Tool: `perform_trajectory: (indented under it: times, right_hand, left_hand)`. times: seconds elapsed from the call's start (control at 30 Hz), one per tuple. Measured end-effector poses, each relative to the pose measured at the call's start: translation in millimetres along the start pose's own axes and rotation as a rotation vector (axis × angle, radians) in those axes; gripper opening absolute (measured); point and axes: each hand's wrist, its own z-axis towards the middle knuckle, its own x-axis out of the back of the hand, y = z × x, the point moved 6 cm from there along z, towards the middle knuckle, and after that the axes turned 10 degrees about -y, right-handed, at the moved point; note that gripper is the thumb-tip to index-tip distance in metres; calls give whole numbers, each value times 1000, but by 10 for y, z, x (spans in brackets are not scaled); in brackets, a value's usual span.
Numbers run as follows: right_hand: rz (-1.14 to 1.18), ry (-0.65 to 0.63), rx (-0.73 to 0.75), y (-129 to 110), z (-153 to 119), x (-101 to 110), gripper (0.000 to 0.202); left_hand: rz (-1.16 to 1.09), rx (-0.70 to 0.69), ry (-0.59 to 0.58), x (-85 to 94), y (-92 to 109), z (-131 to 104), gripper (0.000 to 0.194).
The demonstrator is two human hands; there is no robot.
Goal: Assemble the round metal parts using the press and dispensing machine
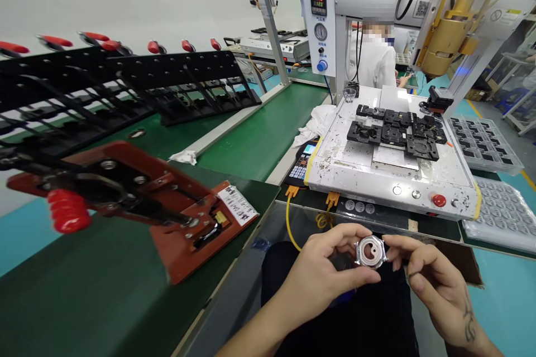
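Note:
Low in the head view, my left hand (322,273) and my right hand (431,281) meet over my lap. Between their fingertips they pinch a small round silver metal part (370,251) with a copper-coloured inner face. The left thumb and forefinger grip its left rim; the right fingers touch its right rim. Just beyond the hands stands a white machine base (377,173) with black fixtures (396,133) on top and a red button (439,200) on its front edge.
A red toggle-clamp jig (138,195) lies on the green conveyor belt (259,134) at left. Black racks (125,89) with red handles stand behind it. Trays of parts (502,217) sit at right. A person in white (377,61) works at the back.

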Motion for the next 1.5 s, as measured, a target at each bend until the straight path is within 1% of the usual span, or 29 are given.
perform_trajectory:
  times: [0.13,0.23,0.43,0.63,0.8,0.9,1.0,1.17,1.27,1.5]
  right_hand:
    - [-8,22,-18,7,0,5,6]
    - [-8,37,-27,2,4,4,5]
    - [-9,34,-30,-6,17,-4,6]
    - [-16,47,-32,23,7,18,6]
    - [-31,57,-44,9,5,17,5]
    - [-24,53,-51,1,4,12,5]
    - [-22,36,-47,-5,6,4,5]
    - [-24,41,-68,-12,10,-4,6]
    - [-15,39,-83,-20,4,-10,6]
    - [-14,16,-53,14,-27,18,7]
  left_hand:
    - [-96,20,-2,-19,-28,11,47]
    - [-92,19,7,-24,-21,12,47]
    - [17,5,11,-11,-5,-3,45]
    - [173,-38,54,7,48,-25,45]
    - [212,-63,73,9,87,-37,46]
    - [209,-61,74,14,77,-39,46]
    - [131,-27,44,7,35,-24,46]
    - [-142,67,-8,-34,-54,9,45]
    - [-255,109,-23,-62,-93,10,48]
    - [-343,147,-44,-85,-136,21,48]
